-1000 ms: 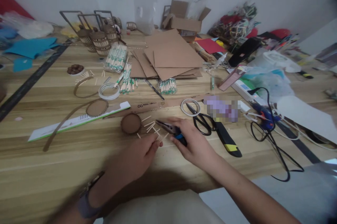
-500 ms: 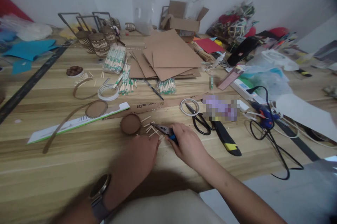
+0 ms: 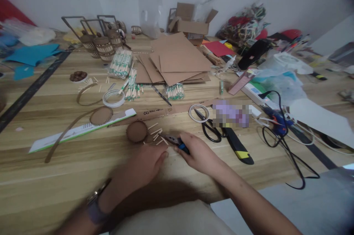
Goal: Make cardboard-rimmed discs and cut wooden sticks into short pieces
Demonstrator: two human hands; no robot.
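Note:
My right hand is wrapped round the blue handles of a pair of pliers, whose jaws point left over several short wooden sticks. Close beside the jaws, my left hand, with a watch on its wrist, has its fingers pressed together; whatever is between them is hidden. Just beyond that hand sits a round brown cardboard cup with a ridged rim. A second cardboard disc lies further left, on a white and green strip.
Scissors, a tape ring and a black and yellow cutter lie to the right. A glue gun trails black cable. Cardboard sheets, wrapped sticks and small lidded buckets stand behind. A marker lies mid-table.
My left hand has drawn slightly down and left, and its wrist has turned. The pliers have shifted a little right and down in my right hand.

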